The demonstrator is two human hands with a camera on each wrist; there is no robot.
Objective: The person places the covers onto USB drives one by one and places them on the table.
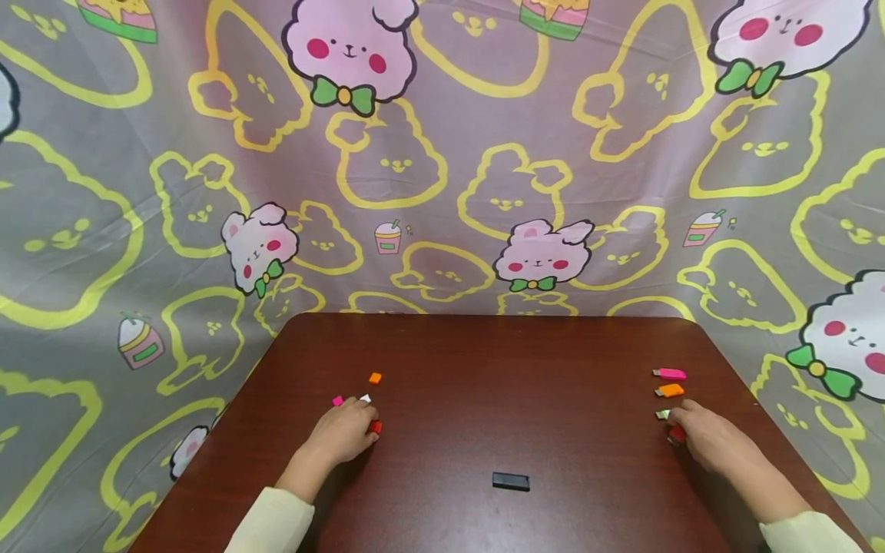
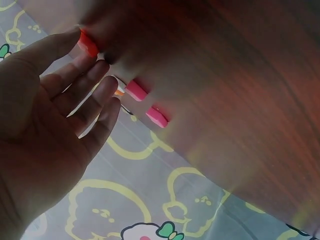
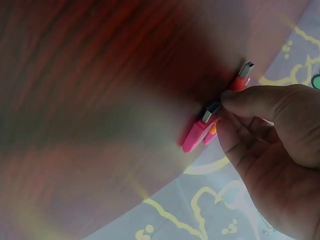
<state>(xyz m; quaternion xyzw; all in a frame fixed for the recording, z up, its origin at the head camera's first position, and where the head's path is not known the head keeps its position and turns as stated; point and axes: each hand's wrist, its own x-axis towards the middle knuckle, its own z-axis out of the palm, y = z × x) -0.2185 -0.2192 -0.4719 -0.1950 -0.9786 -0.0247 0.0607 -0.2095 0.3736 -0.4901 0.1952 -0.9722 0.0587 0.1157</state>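
Observation:
At the left of the table, my left hand (image 1: 343,432) pinches a small red cap (image 2: 88,43) between thumb and index finger. A pink cap (image 1: 338,401), a white cap (image 1: 365,398) and an orange cap (image 1: 375,378) lie around its far side. Over on the right, my right hand (image 1: 708,438) has thumb and index finger on a red USB stick (image 3: 239,82), whose body the thumb partly hides. Beside these fingers is a white-green USB stick (image 1: 663,415). Farther back lie an orange USB stick (image 1: 669,391) and a pink USB stick (image 1: 669,374), metal plugs pointing left.
A black oblong piece (image 1: 511,481) lies near the middle front of the brown table (image 1: 512,399). Behind and beside the table hangs a grey cloth (image 1: 442,253) printed with cartoon animals.

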